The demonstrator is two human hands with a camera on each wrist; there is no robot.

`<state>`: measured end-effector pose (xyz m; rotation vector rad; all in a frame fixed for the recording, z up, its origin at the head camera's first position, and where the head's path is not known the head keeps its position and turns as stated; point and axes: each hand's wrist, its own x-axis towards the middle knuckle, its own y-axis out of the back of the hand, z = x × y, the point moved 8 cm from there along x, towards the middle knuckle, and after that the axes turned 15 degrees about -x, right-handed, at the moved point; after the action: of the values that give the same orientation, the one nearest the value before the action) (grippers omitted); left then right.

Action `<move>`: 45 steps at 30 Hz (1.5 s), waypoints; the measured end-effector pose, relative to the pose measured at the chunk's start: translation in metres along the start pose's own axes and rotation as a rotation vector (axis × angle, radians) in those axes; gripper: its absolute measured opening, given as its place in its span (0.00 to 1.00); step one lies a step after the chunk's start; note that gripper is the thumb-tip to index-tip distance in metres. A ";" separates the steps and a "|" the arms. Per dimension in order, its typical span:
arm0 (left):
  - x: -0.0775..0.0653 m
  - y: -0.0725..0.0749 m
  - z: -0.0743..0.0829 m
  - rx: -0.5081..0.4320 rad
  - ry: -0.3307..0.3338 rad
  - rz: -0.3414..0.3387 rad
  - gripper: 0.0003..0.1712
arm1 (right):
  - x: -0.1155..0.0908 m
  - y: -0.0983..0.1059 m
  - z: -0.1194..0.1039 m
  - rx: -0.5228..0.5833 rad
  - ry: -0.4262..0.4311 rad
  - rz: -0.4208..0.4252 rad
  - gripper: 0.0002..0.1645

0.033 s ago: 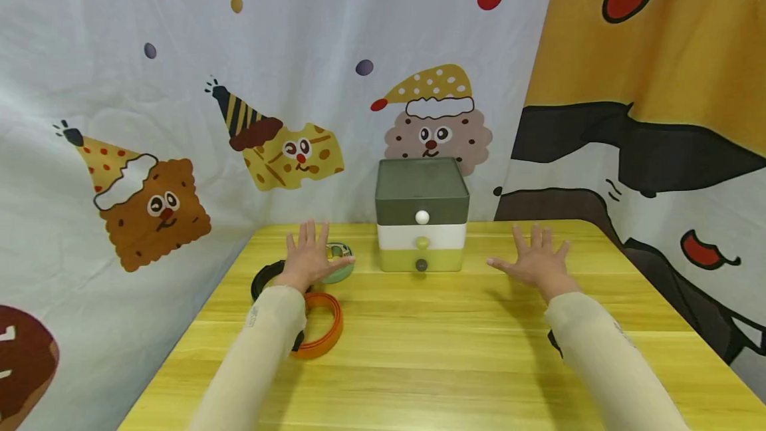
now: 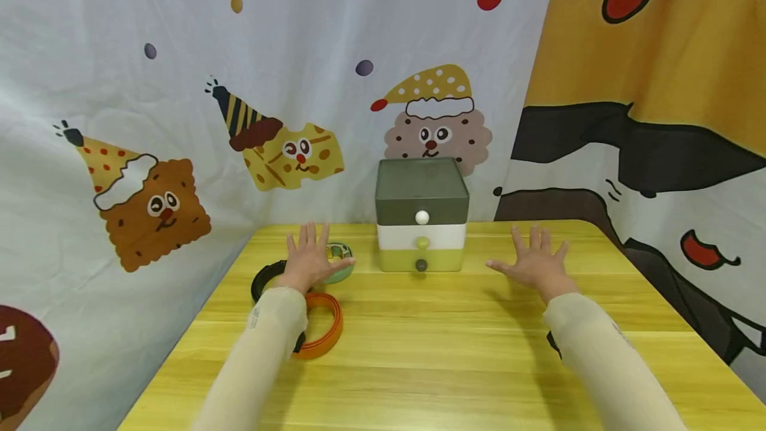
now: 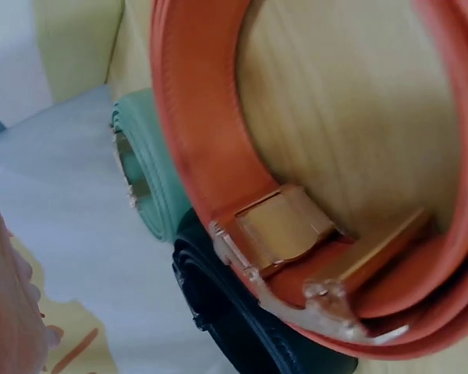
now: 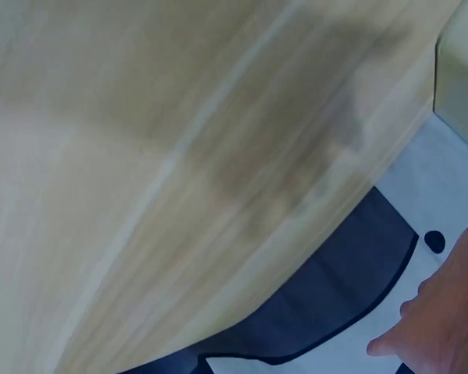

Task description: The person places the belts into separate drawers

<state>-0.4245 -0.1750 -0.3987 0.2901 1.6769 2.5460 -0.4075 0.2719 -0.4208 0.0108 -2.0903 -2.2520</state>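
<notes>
My left hand hovers over the left side of the table with its fingers spread, holding nothing. Below and around it lie three coiled belts: an orange belt, a black belt partly hidden by the hand, and a green belt just beyond the thumb. Close up in the left wrist view, the orange belt's metal buckle shows. On the right side, my right hand is held above bare tabletop, fingers spread and nothing in it; its shadow falls on the wood.
A small three-tier drawer box, grey-green, white and yellow-green with round knobs, stands at the back middle of the wooden table. Behind it hangs a printed cloth with cartoon figures.
</notes>
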 end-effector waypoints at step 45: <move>0.015 0.041 0.022 0.055 -0.073 0.032 0.62 | 0.025 0.067 -0.012 0.033 0.017 0.094 0.66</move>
<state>-0.4333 -0.1693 -0.3509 0.4124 1.7318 2.4816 -0.4290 0.2539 -0.3536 -0.0649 -2.0731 -2.1572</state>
